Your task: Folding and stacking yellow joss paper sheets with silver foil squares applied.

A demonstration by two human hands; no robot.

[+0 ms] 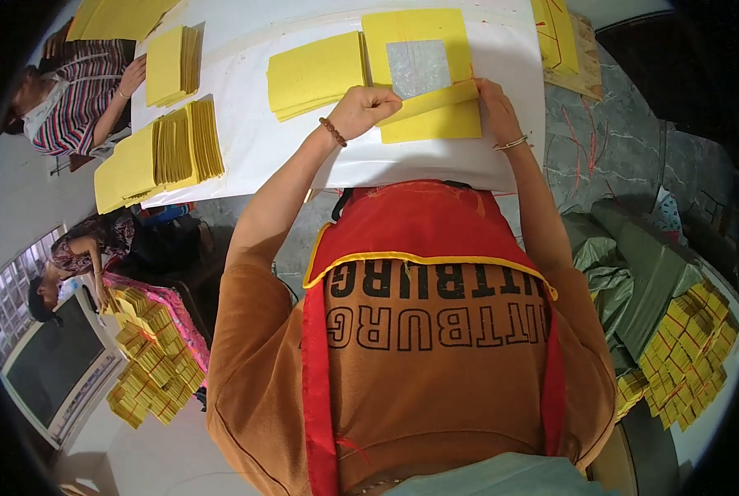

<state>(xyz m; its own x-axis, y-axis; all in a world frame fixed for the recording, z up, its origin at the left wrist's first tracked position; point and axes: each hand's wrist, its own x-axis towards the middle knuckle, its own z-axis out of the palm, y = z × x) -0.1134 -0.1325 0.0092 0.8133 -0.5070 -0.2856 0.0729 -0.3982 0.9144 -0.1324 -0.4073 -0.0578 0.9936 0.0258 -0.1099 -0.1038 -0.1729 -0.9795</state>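
A sheet of yellow joss paper with a silvery square in its middle lies on the white-covered table in front of me. Its near part is turned up in a slanting flap that covers the lower edge of the square. My left hand, closed in a pinch, grips the flap's left end. At the right end, my right hand has its fingers closed on the paper's edge. Just left of the sheet, a stack of folded yellow paper sits near my left hand.
More yellow stacks stand at the table's left side, where a person in a striped top rests a hand. Another person works lower left beside bundled yellow paper. Yellow bundles and green wrapping lie at right.
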